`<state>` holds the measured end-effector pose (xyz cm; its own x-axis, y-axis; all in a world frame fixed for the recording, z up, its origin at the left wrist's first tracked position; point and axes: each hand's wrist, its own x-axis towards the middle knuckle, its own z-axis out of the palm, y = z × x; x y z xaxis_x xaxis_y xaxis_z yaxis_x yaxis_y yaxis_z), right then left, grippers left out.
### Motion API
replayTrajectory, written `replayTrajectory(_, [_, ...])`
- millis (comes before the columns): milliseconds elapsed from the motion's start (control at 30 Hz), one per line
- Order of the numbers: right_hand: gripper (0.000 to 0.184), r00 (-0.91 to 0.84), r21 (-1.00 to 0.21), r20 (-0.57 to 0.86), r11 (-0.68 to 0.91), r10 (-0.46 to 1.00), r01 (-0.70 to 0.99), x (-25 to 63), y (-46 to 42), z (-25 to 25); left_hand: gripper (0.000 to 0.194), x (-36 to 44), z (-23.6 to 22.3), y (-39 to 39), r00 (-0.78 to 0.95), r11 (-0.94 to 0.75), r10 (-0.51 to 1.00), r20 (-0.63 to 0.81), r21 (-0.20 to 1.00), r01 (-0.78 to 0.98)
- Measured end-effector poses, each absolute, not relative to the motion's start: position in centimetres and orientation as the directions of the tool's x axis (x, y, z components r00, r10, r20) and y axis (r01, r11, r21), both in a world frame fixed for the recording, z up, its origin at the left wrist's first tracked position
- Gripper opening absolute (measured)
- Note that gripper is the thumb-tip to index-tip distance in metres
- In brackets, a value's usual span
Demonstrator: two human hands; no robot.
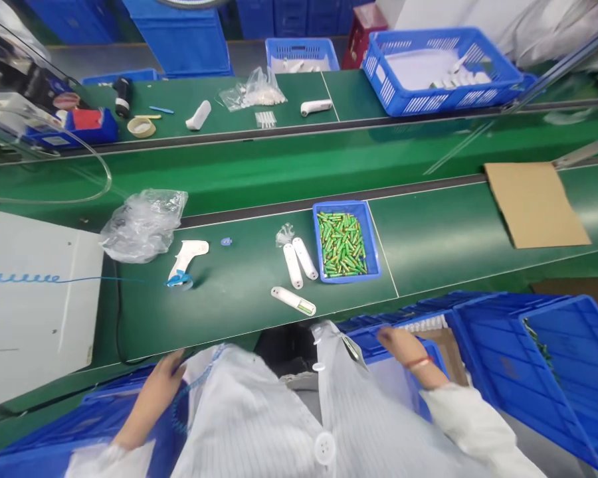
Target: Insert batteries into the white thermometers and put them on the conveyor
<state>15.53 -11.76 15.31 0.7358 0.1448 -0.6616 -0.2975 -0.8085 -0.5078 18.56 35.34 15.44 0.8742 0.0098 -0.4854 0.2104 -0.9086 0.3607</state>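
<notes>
My left hand hangs just off the front edge of the green table, beside my white coat. Its fingers look loosely apart, with nothing visible in them. On the right, my right hand is over a blue bin; its fingers are smeared and partly hidden. Nearest on the table lies a white elongated device with its battery compartment uncovered and a green battery inside. Two similar white devices lie behind it. Beside them is a blue tray full of small green batteries.
A white gun-shaped housing with a blue coiled cord lies left, near a crumpled plastic bag and a white machine. Cardboard lies at right. Blue crates stand below the table edge. The back shelf holds a blue basket.
</notes>
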Motion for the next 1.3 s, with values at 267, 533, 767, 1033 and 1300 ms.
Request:
replayTrajectory(267, [0.028, 0.474, -0.718, -0.674, -0.655, 0.567, -0.238, 18.0, -0.6, 14.5, 0.025, 22.9, 15.7, 24.6, 0.044, -0.676, -0.725, -0.687, 0.723, 0.143])
replayTrajectory(533, [0.021, 0.228, -0.749, -0.625, -0.492, 0.747, -0.443, 15.6, -2.7, 15.5, 0.014, 25.0, 18.3, 29.0, -0.145, -0.532, -0.846, -0.513, 0.804, 0.264])
replayTrajectory(767, [0.025, 0.345, -0.762, -0.631, -0.470, 0.695, -0.446, 15.7, 0.0, 16.2, 0.019, 22.4, 10.7, 29.4, 0.312, -0.798, -0.551, -0.774, 0.598, 0.076])
replayTrajectory(1033, [0.022, 0.443, -0.290, -0.874, -0.946, 0.200, -0.143, 16.5, 0.1, 15.0, 0.015, 24.0, 12.8, 35.5, 0.709, -0.862, -0.338, -0.619, 0.505, 0.030])
replayTrajectory(1300, [0.015, 0.450, -0.381, -0.849, -0.911, 0.277, -0.158, 15.1, 0.1, 12.4, 0.031, 33.6, 10.2, 45.0, 0.955, -0.786, -0.279, -0.099, 0.596, -0.168])
